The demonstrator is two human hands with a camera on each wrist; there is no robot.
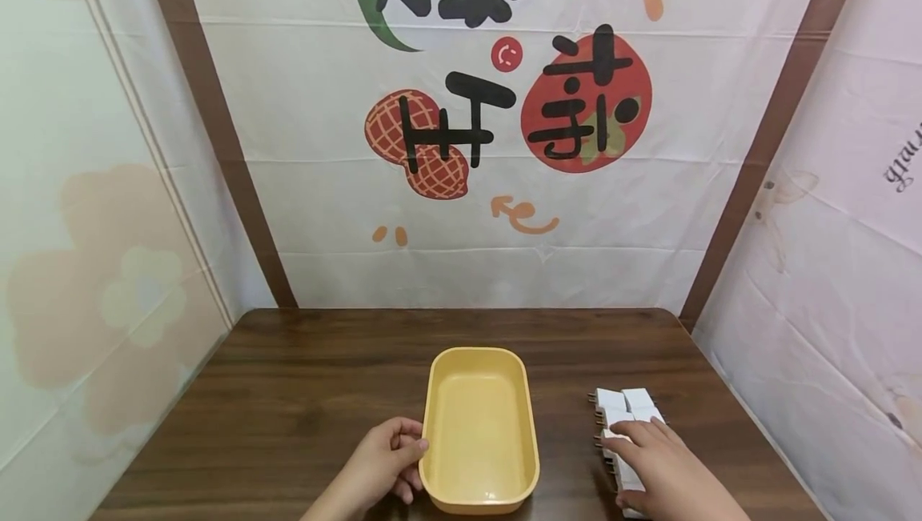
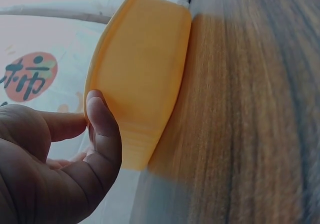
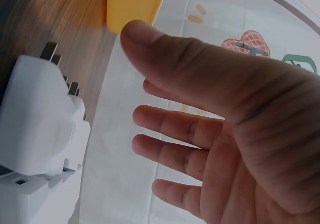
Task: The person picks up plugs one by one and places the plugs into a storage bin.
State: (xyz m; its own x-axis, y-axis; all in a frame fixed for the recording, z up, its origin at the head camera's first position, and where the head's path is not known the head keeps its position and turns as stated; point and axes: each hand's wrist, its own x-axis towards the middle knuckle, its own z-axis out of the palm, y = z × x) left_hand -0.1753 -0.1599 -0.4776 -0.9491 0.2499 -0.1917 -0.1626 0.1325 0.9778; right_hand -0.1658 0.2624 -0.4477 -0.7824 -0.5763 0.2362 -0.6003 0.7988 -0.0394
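A yellow rectangular plastic tray (image 1: 479,425) with rounded corners lies on the brown table, nothing inside it. At its left side, my left hand (image 1: 385,461) pinches the rim; the left wrist view shows thumb and fingers on the tray wall (image 2: 145,58). Over to the right, several white plug-in chargers (image 1: 611,401) sit in two close rows, metal prongs sticking out sideways. Above them hovers my right hand (image 1: 659,461), partly hiding the nearer ones. In the right wrist view its fingers (image 3: 170,154) are spread and relaxed, apart from the white chargers (image 3: 37,114).
The dark wood-grain table (image 1: 324,369) ends at a back edge against a printed cloth wall (image 1: 317,209). More cloth walls flank it on the left (image 1: 94,265) and right (image 1: 828,265).
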